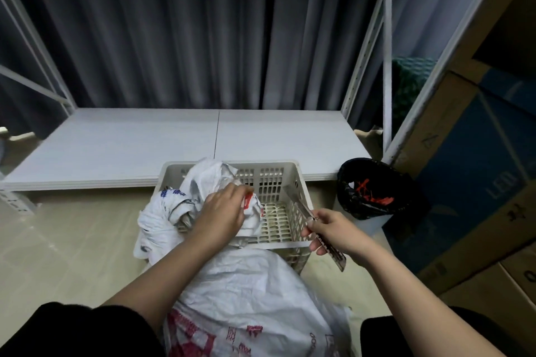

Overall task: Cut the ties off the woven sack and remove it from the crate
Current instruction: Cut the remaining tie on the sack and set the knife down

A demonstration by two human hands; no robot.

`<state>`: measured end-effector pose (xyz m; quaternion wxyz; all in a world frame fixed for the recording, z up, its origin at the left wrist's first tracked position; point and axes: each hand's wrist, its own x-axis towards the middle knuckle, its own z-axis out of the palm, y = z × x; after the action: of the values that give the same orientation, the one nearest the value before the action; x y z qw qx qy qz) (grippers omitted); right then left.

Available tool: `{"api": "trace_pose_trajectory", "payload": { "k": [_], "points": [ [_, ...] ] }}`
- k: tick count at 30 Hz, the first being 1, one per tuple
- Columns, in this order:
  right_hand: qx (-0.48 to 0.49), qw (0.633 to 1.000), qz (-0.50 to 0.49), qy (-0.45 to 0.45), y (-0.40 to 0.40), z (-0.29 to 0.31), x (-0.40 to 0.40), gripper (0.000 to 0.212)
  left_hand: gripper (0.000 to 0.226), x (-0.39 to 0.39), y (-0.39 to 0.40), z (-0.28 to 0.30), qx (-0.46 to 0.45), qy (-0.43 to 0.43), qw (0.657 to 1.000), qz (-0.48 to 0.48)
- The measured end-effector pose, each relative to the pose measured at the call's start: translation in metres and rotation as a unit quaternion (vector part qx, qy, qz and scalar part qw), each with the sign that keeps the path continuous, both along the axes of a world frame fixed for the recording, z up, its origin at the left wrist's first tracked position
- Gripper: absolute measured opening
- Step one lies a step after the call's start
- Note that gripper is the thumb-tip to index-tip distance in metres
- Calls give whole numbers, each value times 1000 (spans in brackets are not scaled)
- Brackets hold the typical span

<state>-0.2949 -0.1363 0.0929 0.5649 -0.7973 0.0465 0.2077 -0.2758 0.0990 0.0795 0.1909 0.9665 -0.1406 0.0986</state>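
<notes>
A cream perforated plastic crate [278, 180] stands on the floor in front of me. A white woven sack [203, 182] with red and blue print is bunched over the crate's left side and spills over its rim. Another stretch of white woven sack [246, 293] with red lettering lies across my lap against the crate's near wall. My left hand [223, 211] grips the bunched sack inside the crate, fingers closed on the fabric near a red patch. My right hand [330, 233] holds a metal cutting tool [307, 217] whose tip points at the crate's right wall.
A low white shelf board [185, 145] on a white metal rack runs behind the crate, dark curtains beyond it. A bin lined with a black bag [374, 182] at the right holds red tie scraps. Cardboard boxes [478, 171] stack at the far right. Beige tile floor lies left.
</notes>
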Motion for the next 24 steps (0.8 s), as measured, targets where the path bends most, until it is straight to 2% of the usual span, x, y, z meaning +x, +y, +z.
{"api": "trace_pose_trajectory", "payload": {
  "k": [6, 9, 11, 13, 15, 18, 20, 24],
  "points": [
    [34, 995, -84, 53, -14, -33, 3, 13, 67, 15, -29, -17, 134, -53, 990, -4],
    [55, 987, -137, 65, -23, -44, 5, 16, 74, 15, -50, -11, 179, -37, 983, -3],
    [86, 977, -181, 77, -28, -54, 7, 16, 73, 14, -71, -13, 187, -16, 981, -42],
    [127, 959, -232, 101, -31, -65, 10, 16, 66, 11, -96, -19, 137, 52, 985, -88],
    [165, 936, -285, 127, -37, -77, 13, 14, 56, 7, -123, -30, 50, 175, 977, -111],
    [198, 903, -346, 161, -48, -99, 15, 19, 51, -1, -159, -46, -87, 375, 917, -102],
    [200, 885, -379, 180, -58, -119, 15, 25, 46, -7, -179, -53, -111, 433, 889, -98],
    [188, 852, -433, 227, -83, -170, 13, 32, 43, -9, -208, -81, -135, 484, 861, -83]
  ]
}}
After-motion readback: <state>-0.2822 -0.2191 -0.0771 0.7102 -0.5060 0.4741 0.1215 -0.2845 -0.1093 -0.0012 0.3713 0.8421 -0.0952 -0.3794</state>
